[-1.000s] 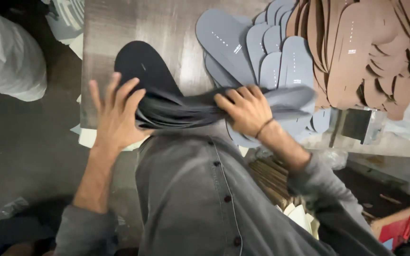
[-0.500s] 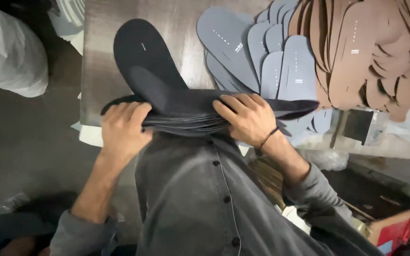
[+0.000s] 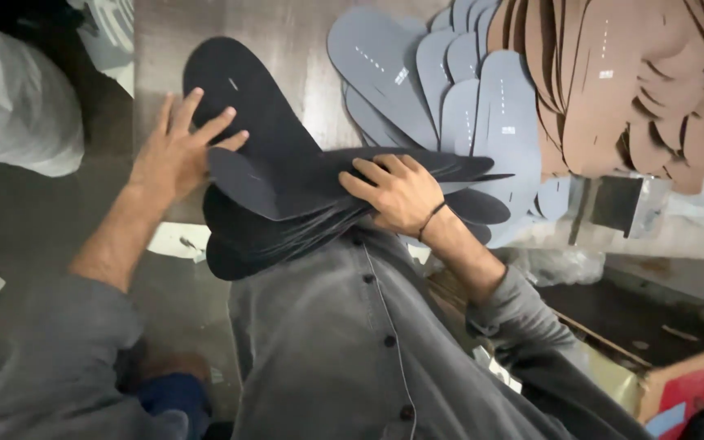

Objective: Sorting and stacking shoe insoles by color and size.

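Note:
A fanned stack of dark sole-shaped cutouts (image 3: 287,204) rests against my grey shirt at the table's near edge. My right hand (image 3: 397,191) grips the stack from above at its right side. With fingers spread, my left hand (image 3: 174,151) presses flat on the stack's left side, next to one dark cutout (image 3: 238,90) lying lengthwise on the table.
Grey sole cutouts (image 3: 450,90) fan out on the wooden table (image 3: 287,33) behind the stack, with brown ones (image 3: 613,81) to their right. A white bag (image 3: 10,98) sits on the floor at left. A cardboard box (image 3: 653,358) stands at lower right.
My left hand has let go of the stack's left end and moved up, now pressing open and flat on it. The stack has fanned out and drooped at its left.

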